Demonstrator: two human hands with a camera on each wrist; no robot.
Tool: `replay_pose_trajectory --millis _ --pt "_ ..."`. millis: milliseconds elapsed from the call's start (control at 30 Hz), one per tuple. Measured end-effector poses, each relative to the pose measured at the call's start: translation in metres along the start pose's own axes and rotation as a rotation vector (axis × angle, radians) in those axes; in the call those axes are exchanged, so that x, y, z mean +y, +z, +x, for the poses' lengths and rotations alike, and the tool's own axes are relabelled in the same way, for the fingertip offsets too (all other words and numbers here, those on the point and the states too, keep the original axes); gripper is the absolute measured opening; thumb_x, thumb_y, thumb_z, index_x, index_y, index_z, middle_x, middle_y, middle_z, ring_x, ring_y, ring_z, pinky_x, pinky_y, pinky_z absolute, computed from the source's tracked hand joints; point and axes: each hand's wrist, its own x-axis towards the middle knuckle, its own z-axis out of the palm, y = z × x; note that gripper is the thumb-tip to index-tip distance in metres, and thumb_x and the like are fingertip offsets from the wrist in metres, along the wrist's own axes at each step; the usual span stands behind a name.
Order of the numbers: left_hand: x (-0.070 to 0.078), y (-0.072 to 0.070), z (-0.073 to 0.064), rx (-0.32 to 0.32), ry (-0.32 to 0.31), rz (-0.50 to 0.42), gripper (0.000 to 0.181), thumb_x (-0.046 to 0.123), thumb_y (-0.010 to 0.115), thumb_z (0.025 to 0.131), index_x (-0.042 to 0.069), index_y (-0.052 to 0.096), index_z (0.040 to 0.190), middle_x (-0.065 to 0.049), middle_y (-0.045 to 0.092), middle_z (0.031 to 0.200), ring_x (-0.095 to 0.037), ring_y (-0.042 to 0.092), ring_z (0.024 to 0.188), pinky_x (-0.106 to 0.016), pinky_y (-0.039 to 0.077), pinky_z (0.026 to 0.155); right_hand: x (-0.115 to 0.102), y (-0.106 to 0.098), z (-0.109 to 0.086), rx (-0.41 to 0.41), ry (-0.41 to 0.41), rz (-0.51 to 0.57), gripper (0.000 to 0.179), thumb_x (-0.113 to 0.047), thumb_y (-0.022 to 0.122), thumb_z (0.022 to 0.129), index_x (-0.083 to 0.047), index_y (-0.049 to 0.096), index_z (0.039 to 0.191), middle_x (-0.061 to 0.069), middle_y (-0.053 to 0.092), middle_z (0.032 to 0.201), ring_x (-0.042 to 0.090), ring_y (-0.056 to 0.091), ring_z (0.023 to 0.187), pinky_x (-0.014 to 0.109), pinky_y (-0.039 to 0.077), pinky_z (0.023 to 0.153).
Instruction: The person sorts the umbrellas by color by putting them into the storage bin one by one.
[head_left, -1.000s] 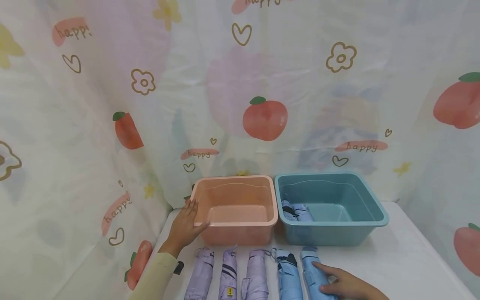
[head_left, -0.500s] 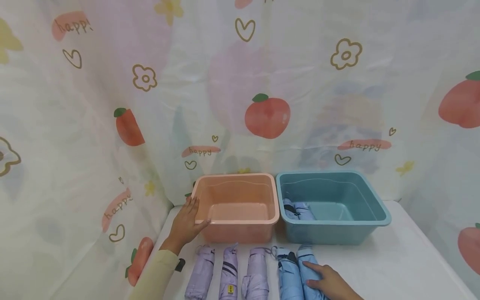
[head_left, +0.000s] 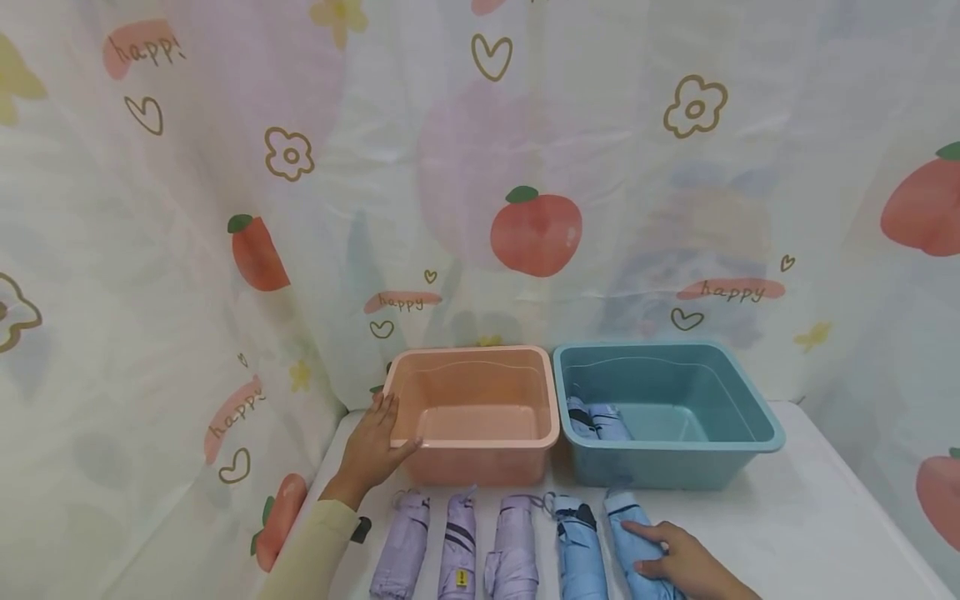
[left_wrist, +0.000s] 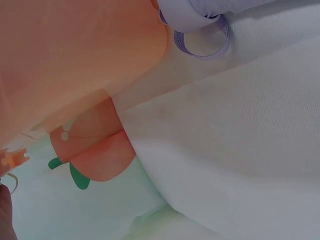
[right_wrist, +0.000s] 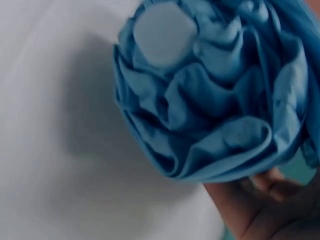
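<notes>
In the head view, my right hand grips the rightmost blue folded umbrella between thumb and fingers. Its gathered fabric end and white tip fill much of the right wrist view, where the umbrella hides part of the hand. My left hand rests with extended fingers on the left rim of the pink basin, thumb by the front edge. Another blue umbrella lies just left of the gripped one. Further left are three lilac umbrellas, among them the one with dark stripes.
A teal basin stands right of the pink one, with two folded umbrellas in its left end. Behind both basins hangs a printed curtain. The white table extends to the right of the umbrellas.
My right hand and the blue umbrella shifted left against the neighbouring one, then back right, so a gap shows between them. The left hand stays on the basin rim.
</notes>
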Motion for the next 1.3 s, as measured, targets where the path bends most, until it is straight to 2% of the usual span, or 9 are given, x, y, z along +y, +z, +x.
replay_pose_trajectory --millis 133,400,467,633,867,967,1067,1200,1300 --pt "0.000 -0.002 0.001 0.004 0.009 0.010 0.089 0.064 0.045 0.080 -0.004 0.032 0.135 -0.017 0.030 0.140 -0.033 0.020 0.130 -0.045 0.025 0.100 -0.012 -0.019 -0.008 -0.059 -0.002 0.046 0.062 -0.035 0.069 0.072 -0.014 0.051 0.128 0.011 0.051 0.106 0.026 0.045 0.094 0.053 0.039 0.078" --pt "0.000 -0.003 -0.001 0.018 0.009 0.000 0.088 0.062 0.048 0.079 -0.005 0.033 0.135 -0.017 0.032 0.139 -0.032 0.020 0.130 -0.044 0.025 0.100 -0.045 -0.052 -0.026 -0.030 -0.077 -0.008 0.059 -0.038 0.067 0.074 -0.020 0.051 0.128 0.018 0.045 0.122 0.028 0.044 0.100 0.046 0.040 0.076" --pt "0.001 -0.002 -0.002 0.018 -0.001 -0.004 0.087 0.061 0.049 0.079 -0.004 0.033 0.135 -0.016 0.032 0.139 -0.030 0.019 0.131 -0.043 0.024 0.100 -0.052 -0.059 -0.030 -0.036 -0.098 -0.026 0.058 -0.038 0.066 0.075 -0.022 0.051 0.128 0.017 0.045 0.121 0.027 0.044 0.098 0.043 0.041 0.073" --pt "0.001 -0.002 -0.003 0.012 -0.009 -0.002 0.086 0.061 0.047 0.080 -0.003 0.032 0.136 -0.016 0.031 0.140 -0.029 0.018 0.131 -0.043 0.024 0.101 -0.064 -0.073 -0.039 -0.032 -0.163 -0.076 0.056 -0.038 0.065 0.076 -0.023 0.051 0.128 0.006 0.046 0.102 0.022 0.043 0.089 0.030 0.039 0.065" --pt "0.001 -0.002 -0.002 0.009 -0.013 -0.004 0.087 0.063 0.045 0.080 -0.003 0.031 0.136 -0.015 0.029 0.141 -0.029 0.017 0.132 -0.042 0.023 0.101 -0.080 -0.095 -0.046 0.053 -0.201 -0.093 0.058 -0.038 0.066 0.075 -0.024 0.050 0.129 0.011 0.044 0.111 0.027 0.044 0.094 0.031 0.041 0.063" --pt "0.001 -0.001 -0.002 0.010 -0.010 0.003 0.087 0.061 0.047 0.080 -0.003 0.032 0.136 -0.015 0.030 0.140 -0.032 0.020 0.130 -0.043 0.024 0.100 -0.085 -0.109 -0.044 0.108 -0.224 -0.119 0.057 -0.038 0.067 0.075 -0.024 0.050 0.128 0.012 0.043 0.115 0.029 0.043 0.098 0.032 0.042 0.064" --pt "0.003 -0.002 -0.001 0.013 -0.010 -0.007 0.087 0.061 0.049 0.079 -0.004 0.032 0.135 -0.016 0.030 0.140 -0.033 0.021 0.130 -0.043 0.024 0.100 -0.089 -0.127 -0.039 0.140 -0.247 -0.134 0.058 -0.037 0.067 0.076 -0.023 0.050 0.129 0.009 0.043 0.110 0.026 0.043 0.094 0.030 0.042 0.062" --pt "0.005 -0.003 -0.002 0.020 -0.014 -0.019 0.087 0.062 0.048 0.079 -0.004 0.032 0.135 -0.015 0.030 0.140 -0.031 0.020 0.130 -0.043 0.024 0.101 -0.092 -0.153 -0.024 0.176 -0.278 -0.181 0.058 -0.036 0.065 0.077 -0.024 0.047 0.131 0.004 0.045 0.102 0.020 0.042 0.088 0.029 0.041 0.062" --pt "0.004 -0.003 -0.002 0.018 -0.017 -0.017 0.087 0.062 0.046 0.080 -0.003 0.032 0.136 -0.015 0.030 0.140 -0.030 0.020 0.131 -0.043 0.024 0.101 -0.095 -0.172 -0.010 0.211 -0.299 -0.252 0.058 -0.037 0.065 0.078 -0.024 0.047 0.131 0.002 0.047 0.103 0.019 0.042 0.092 0.031 0.040 0.065"
